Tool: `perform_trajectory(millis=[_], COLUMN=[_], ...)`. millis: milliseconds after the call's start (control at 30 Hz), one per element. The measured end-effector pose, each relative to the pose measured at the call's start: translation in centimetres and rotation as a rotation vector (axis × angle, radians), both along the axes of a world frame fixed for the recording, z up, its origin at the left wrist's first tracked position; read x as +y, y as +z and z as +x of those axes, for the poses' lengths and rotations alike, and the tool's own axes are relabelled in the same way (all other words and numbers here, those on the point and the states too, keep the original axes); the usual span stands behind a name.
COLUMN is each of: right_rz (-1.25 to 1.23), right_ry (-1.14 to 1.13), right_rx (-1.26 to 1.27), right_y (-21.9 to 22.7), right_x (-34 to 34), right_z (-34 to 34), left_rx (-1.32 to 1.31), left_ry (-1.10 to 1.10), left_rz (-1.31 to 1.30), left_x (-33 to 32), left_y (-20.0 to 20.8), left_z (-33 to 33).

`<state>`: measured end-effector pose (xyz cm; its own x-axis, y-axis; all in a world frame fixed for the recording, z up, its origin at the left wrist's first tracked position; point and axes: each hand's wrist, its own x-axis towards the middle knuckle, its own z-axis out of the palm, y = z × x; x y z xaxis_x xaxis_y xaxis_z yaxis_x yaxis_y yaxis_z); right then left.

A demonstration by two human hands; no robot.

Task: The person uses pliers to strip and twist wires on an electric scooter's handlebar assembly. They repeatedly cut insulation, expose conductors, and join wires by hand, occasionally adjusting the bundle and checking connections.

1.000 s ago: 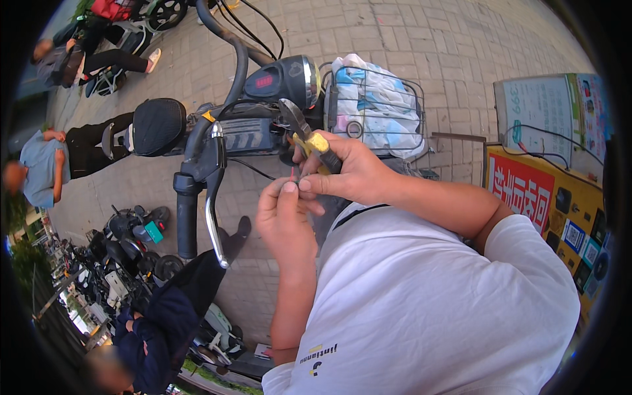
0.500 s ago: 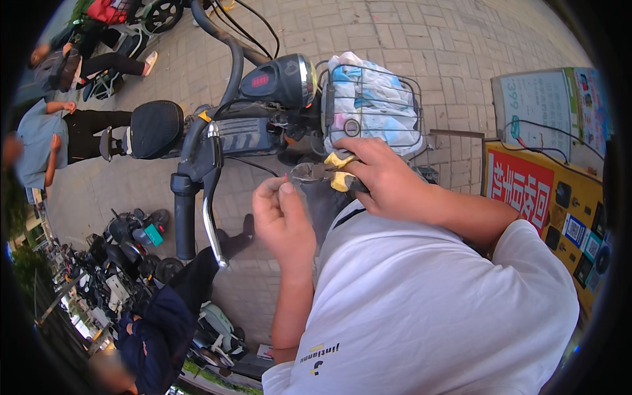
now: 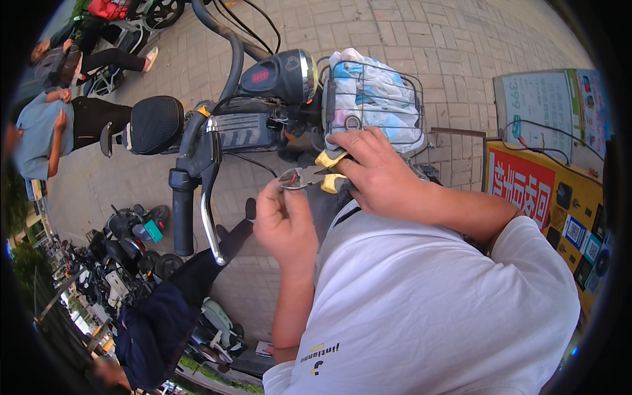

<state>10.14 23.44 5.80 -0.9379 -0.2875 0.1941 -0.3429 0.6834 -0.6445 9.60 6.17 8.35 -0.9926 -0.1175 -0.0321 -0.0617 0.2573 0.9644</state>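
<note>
My right hand (image 3: 388,170) is wrapped round the handles of a pair of pliers (image 3: 311,175) with yellow and dark grips. The metal jaws point left toward my left hand (image 3: 286,220), whose thumb and fingers are pinched together. A small red piece (image 3: 292,177), perhaps a wire end, shows at the jaws just above the left fingertips. Whether the jaws bite on it cannot be made out. Just beyond the right hand stands a black wire basket (image 3: 421,112) holding a crumpled white and blue plastic bag (image 3: 372,89).
An electric scooter's handlebar with a black grip (image 3: 182,214) and silver brake lever (image 3: 212,217) lies left of my hands. A yellow box (image 3: 500,174) with a red sign stands at the right. People and parked scooters (image 3: 118,263) are at the left, on brick paving (image 3: 454,39).
The pliers have shifted left and slightly down, so their jaws now overlap the small red piece at my left fingertips. A person in a dark jacket at the lower left has moved slightly.
</note>
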Motion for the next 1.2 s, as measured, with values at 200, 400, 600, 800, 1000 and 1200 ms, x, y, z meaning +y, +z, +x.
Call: perform_trajectory(millis=[200, 400, 600, 800, 1000, 1200], right_rz=[-0.005, 0.017, -0.217, -0.808, -0.977, -0.307], right_ry=[0.0, 0.0, 0.103, 0.383, 0.187, 0.098], right_rx=[0.028, -0.036, -0.194, -1.122, -1.02, -0.298], right_y=[0.1, -0.2, -0.4, 0.4, -0.1, -0.3], right_x=[0.2, 0.5, 1.2, 2.4, 1.5, 0.6], right_z=[-0.2, 0.0, -0.1, -1.5, -1.2, -0.1], left_rx=[-0.005, -0.032, -0.188, -0.25, -0.291, -0.224], left_ry=[0.001, -0.027, -0.191, -0.223, -0.147, -0.02], left_rz=[0.009, -0.037, -0.066, 0.161, 0.499, 0.411], left_x=[0.3, 0.3, -1.4, -2.0, -2.5, -2.1], left_y=[0.4, 0.5, 1.5, 1.6, 1.3, 1.1], left_z=[-0.2, -0.6, -1.5, -1.9, -2.0, -1.3])
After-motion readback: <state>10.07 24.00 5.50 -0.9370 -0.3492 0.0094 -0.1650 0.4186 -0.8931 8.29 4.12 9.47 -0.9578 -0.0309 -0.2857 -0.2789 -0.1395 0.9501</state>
